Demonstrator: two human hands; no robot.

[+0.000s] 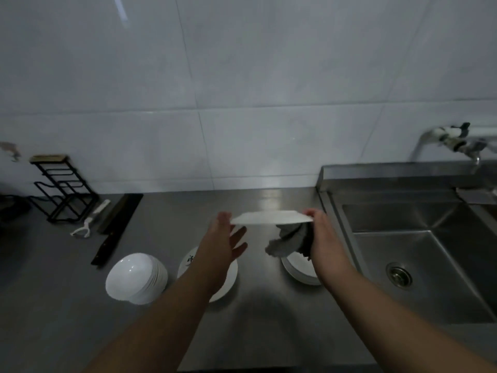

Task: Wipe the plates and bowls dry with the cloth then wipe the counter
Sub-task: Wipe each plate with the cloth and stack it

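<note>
counter (67, 305), plates (228, 285) half behind left hand (222, 246)

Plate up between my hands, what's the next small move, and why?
Probably sweep the cloth along the underside of the plate. It is held level above the counter, the left hand props its left rim with straight fingers, and the right hand grips the cloth bunched beneath its right edge.
</note>
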